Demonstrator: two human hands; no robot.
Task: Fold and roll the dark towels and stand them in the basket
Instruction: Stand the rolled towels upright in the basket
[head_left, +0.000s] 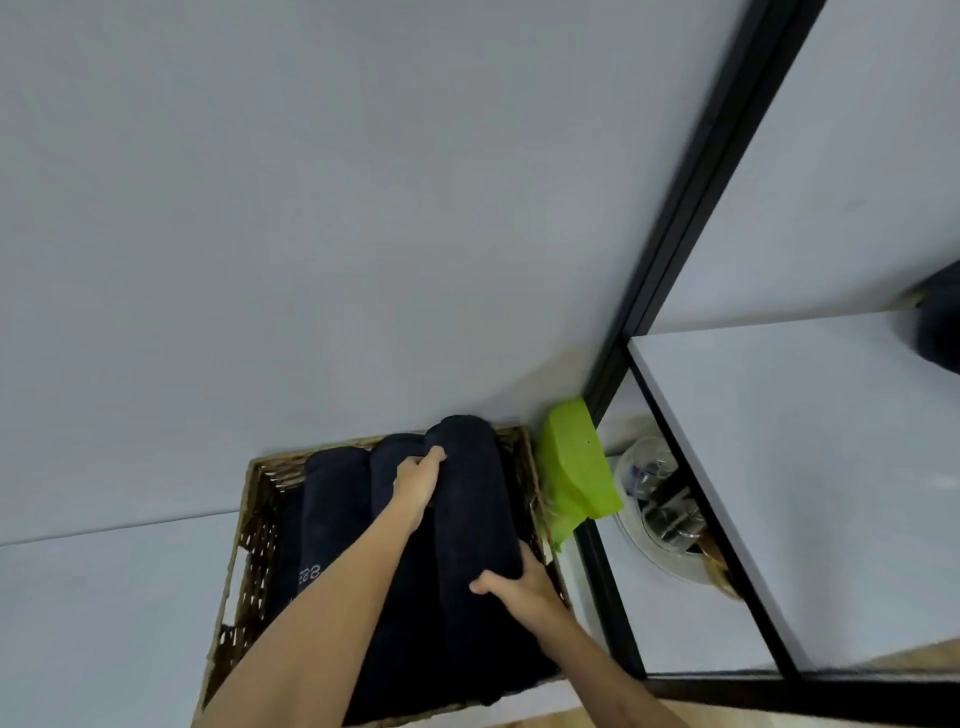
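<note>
1. Location of work item. The rolled dark towel (470, 499) sits at the right-hand side of the wicker basket (249, 525), its far end rising just above the rim. Two further rolled towels (335, 499) stand beside it to the left, touching one another.

2. Left hand (415, 486). The fingers are curled over the upper left flank of the roll and grip it near the far end.

3. Right hand (519, 579). The fingers wrap the near end of the same roll, with the thumb laid across its front. Both hands therefore grasp one towel.

4. Handling properties (estimated). The towel is soft terry cloth, light and compressible, not fragile and not slippery. The roll has no stiffness of its own and will likely loosen if held by one end only.

5. Recommended grip. Hold around the full girth at two stations, as shown, keeping the outer layer pinned under the fingers.

6. Seating. Whether the near end already rests on the basket floor cannot be confirmed; the forearms hide it.

7. Surroundings. A green cloth (574, 478) lies just beside the basket's right wall, against a black frame (675, 208).
</note>
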